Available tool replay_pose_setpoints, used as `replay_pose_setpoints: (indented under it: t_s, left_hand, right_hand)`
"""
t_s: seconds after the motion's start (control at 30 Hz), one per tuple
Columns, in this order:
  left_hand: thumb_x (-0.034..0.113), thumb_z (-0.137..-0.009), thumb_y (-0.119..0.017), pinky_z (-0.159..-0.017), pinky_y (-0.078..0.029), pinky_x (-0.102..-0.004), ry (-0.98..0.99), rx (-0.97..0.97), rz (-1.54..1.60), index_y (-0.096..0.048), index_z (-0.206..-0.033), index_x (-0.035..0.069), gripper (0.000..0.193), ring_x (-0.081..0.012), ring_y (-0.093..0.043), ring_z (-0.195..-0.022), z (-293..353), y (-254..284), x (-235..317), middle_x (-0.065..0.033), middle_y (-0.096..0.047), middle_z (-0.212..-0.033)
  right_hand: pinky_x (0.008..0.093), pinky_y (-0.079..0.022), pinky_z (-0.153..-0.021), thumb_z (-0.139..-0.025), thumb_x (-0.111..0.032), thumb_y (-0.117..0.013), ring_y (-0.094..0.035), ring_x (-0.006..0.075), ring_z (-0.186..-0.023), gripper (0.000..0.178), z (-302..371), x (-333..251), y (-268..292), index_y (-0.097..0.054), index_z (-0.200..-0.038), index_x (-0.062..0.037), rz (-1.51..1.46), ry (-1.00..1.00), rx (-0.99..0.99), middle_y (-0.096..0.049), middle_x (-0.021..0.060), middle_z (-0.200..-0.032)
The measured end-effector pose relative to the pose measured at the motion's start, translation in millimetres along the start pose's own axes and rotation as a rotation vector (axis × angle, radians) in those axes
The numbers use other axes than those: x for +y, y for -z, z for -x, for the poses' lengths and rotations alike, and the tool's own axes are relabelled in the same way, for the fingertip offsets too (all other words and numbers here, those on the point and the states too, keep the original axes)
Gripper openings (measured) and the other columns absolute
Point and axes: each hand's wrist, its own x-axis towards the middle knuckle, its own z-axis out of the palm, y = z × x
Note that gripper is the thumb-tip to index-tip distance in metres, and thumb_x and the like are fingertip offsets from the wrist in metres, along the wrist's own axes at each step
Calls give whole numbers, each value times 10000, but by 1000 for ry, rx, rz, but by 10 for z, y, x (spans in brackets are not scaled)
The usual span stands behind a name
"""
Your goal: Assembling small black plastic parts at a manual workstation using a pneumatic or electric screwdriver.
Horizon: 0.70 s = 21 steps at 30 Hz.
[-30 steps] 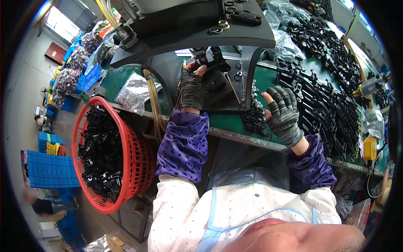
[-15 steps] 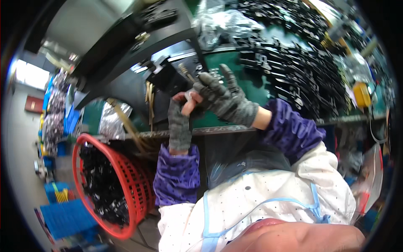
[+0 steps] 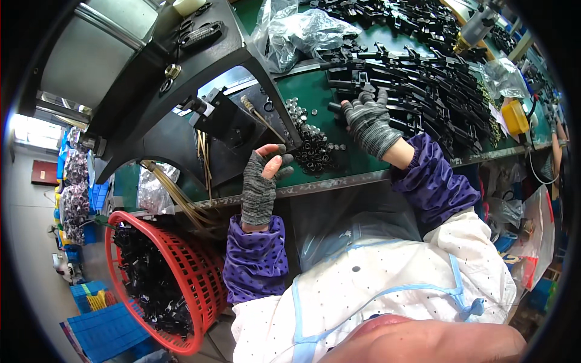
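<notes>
My right hand (image 3: 372,127), in a grey glove with cut fingertips, reaches onto the near left side of a heap of long black metal parts (image 3: 436,91). Its fingers bend around one black part (image 3: 334,107), whose round end sticks out left of the thumb. My left hand (image 3: 260,181), in a matching glove, hovers by the table's front edge with thumb and fingers apart; nothing shows between them. Small silver and black rings (image 3: 315,151) lie loose between both hands. Left of them stands a black press (image 3: 242,54) with a dark block (image 3: 227,118) under its frame.
A red plastic basket (image 3: 200,272) full of black parts stands at lower left. A wooden-handled brush (image 3: 248,106) lies by the press, and thin rods (image 3: 175,190) jut over the table edge. Clear plastic bags (image 3: 302,33) lie at the back; a yellow object (image 3: 515,123) sits far right.
My hands were together in front of the press and have parted. The right one has moved right onto the heap of black parts; the left stays near its place, lower and emptier-looking.
</notes>
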Motion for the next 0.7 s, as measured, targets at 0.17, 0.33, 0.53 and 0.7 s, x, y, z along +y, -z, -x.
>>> replay_pose_setpoints:
  t_s: [0.17,0.33,0.53,0.7]
  left_hand:
    - [134,-809,-552,-729,-484,-293,-5,68,-30,-468,-1070,34,292,-197,-572,-893,12,118,-27,-84,-554,-998]
    - [172,-814,-543,-593,-504,-273,48,184,-107,-495,-1065,71,275,-141,-576,-759,211,535,-11,-73,-568,-950]
    - [190,-787,-576,-645,-459,-231,-111,357,-398,-559,-990,65,238,-108,-552,-720,774,940,369,-24,-574,-862]
    - [154,-775,-621,-614,-471,-251,-299,848,-634,-568,-971,53,227,-117,-553,-721,1825,2008,931,-45,-583,-800]
  right_hand:
    - [607,-203,-947,-837,-177,-385,-431,264,-1129,357,-213,138,-293,-486,-1173,-112,204,-91,341,-524,71,-1158]
    - [365,-385,-893,-746,-101,-454,-507,249,-1019,389,-258,-291,-295,-516,-1129,-118,19,344,692,-545,77,-1103]
    - [374,-436,-614,-742,-237,-550,-548,265,-745,147,-497,-222,-532,-553,-816,-110,-78,338,454,-554,94,-780]
    - [397,-450,-641,-800,-375,-507,-556,289,-757,315,-624,-338,-709,-548,-846,-66,46,449,433,-566,129,-840]
